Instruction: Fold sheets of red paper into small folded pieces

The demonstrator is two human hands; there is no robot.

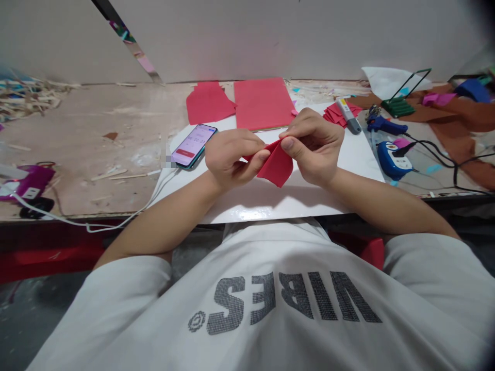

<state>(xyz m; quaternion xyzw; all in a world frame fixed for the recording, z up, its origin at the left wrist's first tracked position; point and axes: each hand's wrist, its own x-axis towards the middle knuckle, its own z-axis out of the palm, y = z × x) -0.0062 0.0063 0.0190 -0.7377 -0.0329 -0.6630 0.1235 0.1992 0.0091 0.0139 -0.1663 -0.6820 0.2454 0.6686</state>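
Small folded red sheet (276, 167): held above the glossy white flat board (240, 203), near the near edge of the wooden table (127, 113); paper or foam, I cannot tell.
Left hand (234, 154): pinching the sheet's left side between thumb and fingers.
Right hand (317, 147): pinching its far right corner likewise.
Handling: I judge it light, soft, hardly slippery, easily creased.
Hold: I favour the edges beside the fold, lightly.
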